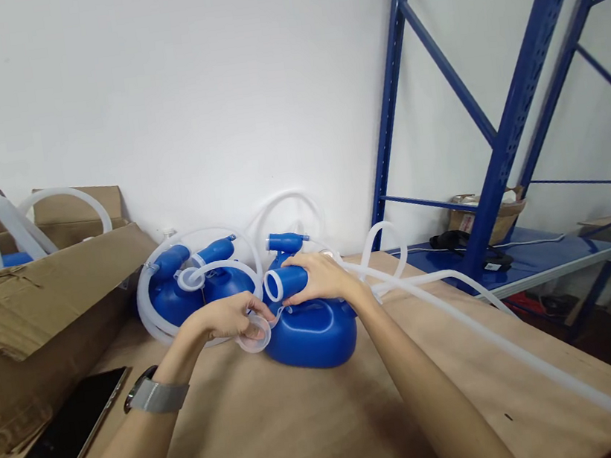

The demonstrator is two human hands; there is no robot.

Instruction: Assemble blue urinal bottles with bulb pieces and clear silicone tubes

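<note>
A blue plastic bottle (311, 337) with a rounded body lies on the table in front of me. Its blue neck piece (294, 281) has a white-rimmed round mouth facing left. My right hand (320, 276) is wrapped round this neck piece from above and the right. In my left hand (235, 317) is a translucent round cap (254, 335), pinched at its edge, just left of the bottle and apart from the mouth. A thin strap seems to run from the cap towards the neck. A translucent hose (463, 313) trails off to the right.
More blue bottles (228, 284) with coiled hoses stand behind, against the wall. At left, an open cardboard box (55, 292) holds hoses and blue parts; a tablet (57, 442) lies before it. A blue metal rack (505, 120) rises at right, beyond the table edge.
</note>
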